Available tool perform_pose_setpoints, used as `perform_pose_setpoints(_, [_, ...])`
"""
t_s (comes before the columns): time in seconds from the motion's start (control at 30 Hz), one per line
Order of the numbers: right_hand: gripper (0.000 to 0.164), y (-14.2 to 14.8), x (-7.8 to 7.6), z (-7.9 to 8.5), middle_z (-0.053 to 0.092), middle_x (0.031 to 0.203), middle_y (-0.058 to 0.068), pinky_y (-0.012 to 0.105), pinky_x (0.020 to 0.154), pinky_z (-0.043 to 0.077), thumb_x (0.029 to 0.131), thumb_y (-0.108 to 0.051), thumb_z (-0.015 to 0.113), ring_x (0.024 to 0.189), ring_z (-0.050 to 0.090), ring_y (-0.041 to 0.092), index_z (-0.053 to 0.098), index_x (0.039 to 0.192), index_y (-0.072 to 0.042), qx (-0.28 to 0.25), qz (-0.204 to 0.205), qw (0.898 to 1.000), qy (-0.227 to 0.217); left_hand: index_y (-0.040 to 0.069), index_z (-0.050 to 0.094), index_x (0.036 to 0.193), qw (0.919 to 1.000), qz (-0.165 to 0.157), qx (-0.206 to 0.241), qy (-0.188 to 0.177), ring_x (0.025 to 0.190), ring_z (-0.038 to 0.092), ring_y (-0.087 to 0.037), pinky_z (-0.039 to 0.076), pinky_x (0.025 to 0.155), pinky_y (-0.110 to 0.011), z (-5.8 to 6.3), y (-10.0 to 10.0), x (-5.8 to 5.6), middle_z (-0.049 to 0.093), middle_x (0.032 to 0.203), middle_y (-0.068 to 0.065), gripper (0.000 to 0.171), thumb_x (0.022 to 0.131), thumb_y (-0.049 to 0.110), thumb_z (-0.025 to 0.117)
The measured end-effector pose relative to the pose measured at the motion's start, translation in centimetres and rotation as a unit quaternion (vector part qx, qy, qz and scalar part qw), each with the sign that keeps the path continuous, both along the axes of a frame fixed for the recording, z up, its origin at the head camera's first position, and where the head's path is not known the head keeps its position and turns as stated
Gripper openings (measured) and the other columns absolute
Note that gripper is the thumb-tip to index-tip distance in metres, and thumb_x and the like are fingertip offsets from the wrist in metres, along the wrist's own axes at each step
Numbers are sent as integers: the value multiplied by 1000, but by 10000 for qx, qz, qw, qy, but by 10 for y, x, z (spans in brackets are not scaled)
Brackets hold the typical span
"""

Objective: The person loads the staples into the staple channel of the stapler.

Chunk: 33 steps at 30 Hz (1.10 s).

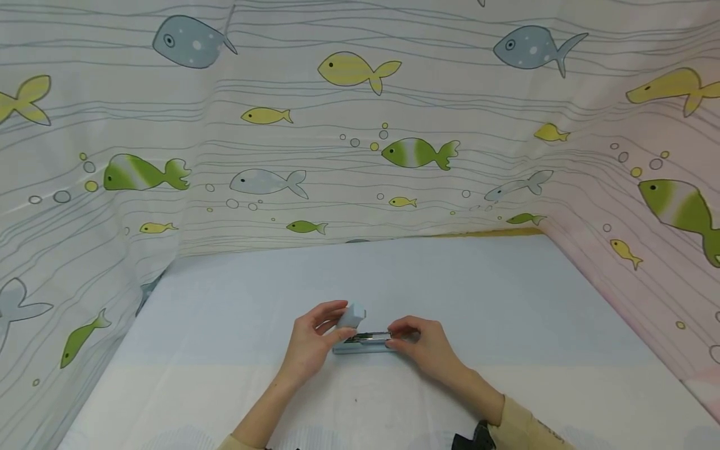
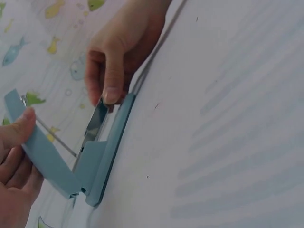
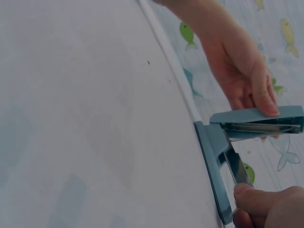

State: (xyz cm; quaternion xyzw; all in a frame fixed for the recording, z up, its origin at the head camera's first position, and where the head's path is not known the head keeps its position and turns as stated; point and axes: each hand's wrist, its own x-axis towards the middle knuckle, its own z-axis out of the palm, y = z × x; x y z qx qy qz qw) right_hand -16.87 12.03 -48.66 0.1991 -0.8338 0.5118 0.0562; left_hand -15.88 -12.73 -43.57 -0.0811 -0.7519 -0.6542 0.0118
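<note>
A light-blue stapler [image 2: 114,147] stands on the table with its top cover [image 2: 50,159] swung up from the hinge. My left hand [image 1: 308,344] grips that raised cover, thumb on one side and fingers on the other. With thumb and fingers, my right hand [image 1: 429,347] pinches the far end of the metal staple magazine [image 2: 96,121], which is lifted at a slant off the base [image 3: 213,166]. In the left wrist view a thin metal rod [image 2: 58,138] runs between the cover and the magazine. The right fingertips hide the magazine's tip.
A pale blue and white cloth covers the table [image 1: 253,287]. Around its back and sides hangs a curtain [image 1: 337,144] printed with fish. A black object [image 1: 474,437] shows by the right sleeve [image 1: 523,425] at the near edge.
</note>
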Motion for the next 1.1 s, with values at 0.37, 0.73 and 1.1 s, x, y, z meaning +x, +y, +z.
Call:
perform_pose_setpoints(0.37, [22,-1,0,-1,74,93,-4,27,79,56,82,-19,83,84,69,8,74,101,-12,-69,-10,9999,-83,7,65,128,9997,-201,-75,-121,119,64,-20,46,108,-42,-5,5,1,69,125,-6,51,80,10,83])
perform_pose_setpoints(0.73, [22,-2,-1,-2,75,94,-2,29,78,57,83,-20,82,84,69,10,74,102,-12,-132,121,9998,0,10,65,127,9997,-195,-99,-93,119,64,-19,44,109,-46,-7,7,2,69,125,-6,49,81,12,83])
perform_pose_setpoints(1.1, [22,-1,0,1,74,91,-5,29,78,57,82,-18,83,82,69,7,74,101,-12,-51,36,9999,85,8,66,126,9997,-168,-194,-24,114,65,-17,45,108,-41,-11,12,-1,71,120,-3,52,78,13,86])
